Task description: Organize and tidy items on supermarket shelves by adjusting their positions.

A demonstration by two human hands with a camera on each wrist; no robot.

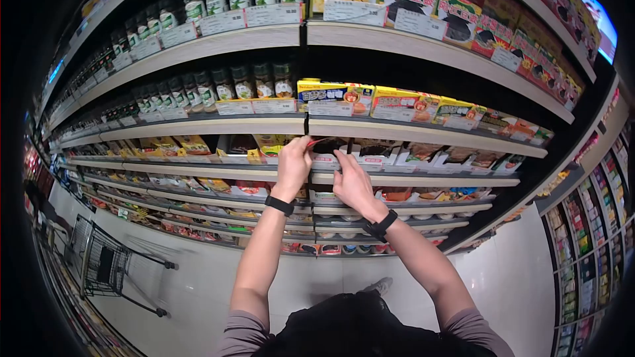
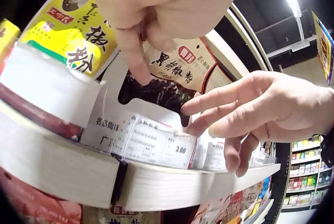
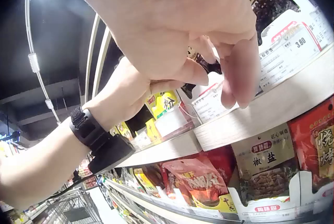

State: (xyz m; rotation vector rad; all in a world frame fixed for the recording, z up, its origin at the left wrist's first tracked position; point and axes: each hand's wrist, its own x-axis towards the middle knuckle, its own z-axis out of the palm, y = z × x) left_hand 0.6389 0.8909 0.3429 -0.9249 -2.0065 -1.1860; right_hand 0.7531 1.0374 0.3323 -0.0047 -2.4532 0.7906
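In the left wrist view, a beige and dark packet of black pepper powder stands in a white cardboard display box on the shelf. My left hand pinches the packet near its upper edge, one finger lying down over its front. My right hand is just to the right, its fingers loosely extended with fingertips at the box's front edge. A white price label reading 3.80 is on the shelf front below the packet. In the right wrist view, the right hand hides most of the packet.
A yellow pepper powder packet stands left of the box. The shelf board above passes close over the hands. Curry boxes and spice bottles line that shelf. A shopping cart stands behind on the left.
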